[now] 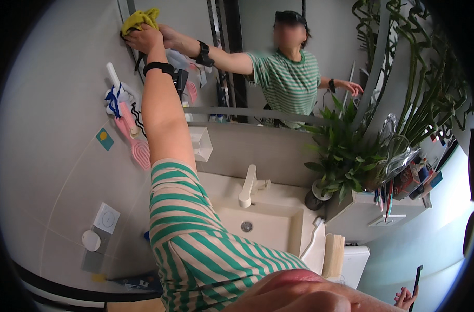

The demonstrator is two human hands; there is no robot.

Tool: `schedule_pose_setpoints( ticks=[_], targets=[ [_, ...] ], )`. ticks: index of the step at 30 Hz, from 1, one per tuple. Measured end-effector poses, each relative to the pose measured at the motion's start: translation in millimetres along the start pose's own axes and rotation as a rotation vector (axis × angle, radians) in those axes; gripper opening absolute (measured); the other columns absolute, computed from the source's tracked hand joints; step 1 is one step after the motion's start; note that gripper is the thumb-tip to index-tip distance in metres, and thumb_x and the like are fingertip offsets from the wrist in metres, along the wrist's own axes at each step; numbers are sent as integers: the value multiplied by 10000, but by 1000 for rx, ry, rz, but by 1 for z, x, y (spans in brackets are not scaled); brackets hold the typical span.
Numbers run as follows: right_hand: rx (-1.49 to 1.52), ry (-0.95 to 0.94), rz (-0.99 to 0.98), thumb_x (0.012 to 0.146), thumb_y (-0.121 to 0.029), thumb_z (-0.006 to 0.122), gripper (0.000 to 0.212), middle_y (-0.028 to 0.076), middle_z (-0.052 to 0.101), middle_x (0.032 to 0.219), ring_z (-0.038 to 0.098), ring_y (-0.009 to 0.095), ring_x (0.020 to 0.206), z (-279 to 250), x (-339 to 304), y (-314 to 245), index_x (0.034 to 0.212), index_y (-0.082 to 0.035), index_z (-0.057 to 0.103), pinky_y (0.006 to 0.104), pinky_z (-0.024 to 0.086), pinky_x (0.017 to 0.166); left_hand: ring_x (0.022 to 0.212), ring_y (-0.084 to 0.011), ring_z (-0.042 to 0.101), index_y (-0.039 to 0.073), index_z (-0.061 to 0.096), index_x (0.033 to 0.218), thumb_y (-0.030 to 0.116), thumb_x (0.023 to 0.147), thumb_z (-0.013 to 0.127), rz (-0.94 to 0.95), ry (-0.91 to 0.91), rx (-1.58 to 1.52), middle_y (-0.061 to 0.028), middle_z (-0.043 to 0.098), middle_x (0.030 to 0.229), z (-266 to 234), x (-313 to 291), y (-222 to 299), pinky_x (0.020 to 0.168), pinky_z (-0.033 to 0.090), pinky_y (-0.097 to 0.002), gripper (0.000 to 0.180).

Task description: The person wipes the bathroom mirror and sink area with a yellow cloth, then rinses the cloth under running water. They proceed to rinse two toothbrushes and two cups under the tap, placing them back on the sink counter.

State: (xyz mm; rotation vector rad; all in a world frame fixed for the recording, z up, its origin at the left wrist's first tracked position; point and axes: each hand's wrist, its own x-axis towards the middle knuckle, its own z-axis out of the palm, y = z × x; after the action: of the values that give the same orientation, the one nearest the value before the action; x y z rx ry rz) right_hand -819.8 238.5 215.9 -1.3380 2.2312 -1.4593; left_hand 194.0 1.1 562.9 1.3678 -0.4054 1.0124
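Note:
My left arm, in a green-and-white striped sleeve with a black wristband, reaches up to the far left. My left hand [143, 39] is closed on a yellow cloth [140, 20], pressed at the left edge of the mirror [330, 31]. The mirror reflects this arm and hand. Low on the right, my right hand [403, 298] is partly in view beside a thin dark upright bar [417, 283]. Its fingers look apart, also in the reflection; whether they touch the bar is unclear.
Below the mirror lies a cream sink [286, 223] with a faucet [250, 187]. A leafy plant [346, 151] stands right of it, a white toothbrush [314, 236] on the rim. A pink hairbrush [138, 151] hangs on the left wall near a white socket [107, 218].

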Motion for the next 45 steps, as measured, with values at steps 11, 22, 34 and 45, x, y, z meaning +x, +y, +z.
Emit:
schedule_pose_setpoints(
  ticks=[11,22,34,45],
  targets=[
    [282,-155,-154,1012,-198,602,562,40,637,999,544,73,766,47,38,16,1511,-91,367,201,423,669,1405,-394,350,86,402,1483,223,882,629,586,-249,-537,-208,422,1481,-17,-291,95,1207,188,-516,657],
    [289,-176,-153,998,-162,620,548,61,650,975,559,80,735,26,41,34,1490,-76,394,209,447,653,1358,-396,391,30,450,1418,333,973,547,364,-369,-455,-219,460,1438,-38,-247,-31,1152,289,-468,547],
    [276,-221,-79,996,-143,624,559,93,686,1037,606,96,786,-8,46,96,1488,-49,376,202,472,684,1433,-592,95,-304,162,1376,270,975,407,-157,-453,68,-489,107,1496,-46,-313,-63,1190,51,-612,743],
    [308,-314,-71,992,-168,637,563,90,690,1040,609,87,805,-13,54,145,1479,-47,381,209,475,712,1298,-341,510,14,515,1375,184,865,634,-164,-763,-314,-229,542,1390,-36,-510,52,1063,400,-449,550]
  ],
)
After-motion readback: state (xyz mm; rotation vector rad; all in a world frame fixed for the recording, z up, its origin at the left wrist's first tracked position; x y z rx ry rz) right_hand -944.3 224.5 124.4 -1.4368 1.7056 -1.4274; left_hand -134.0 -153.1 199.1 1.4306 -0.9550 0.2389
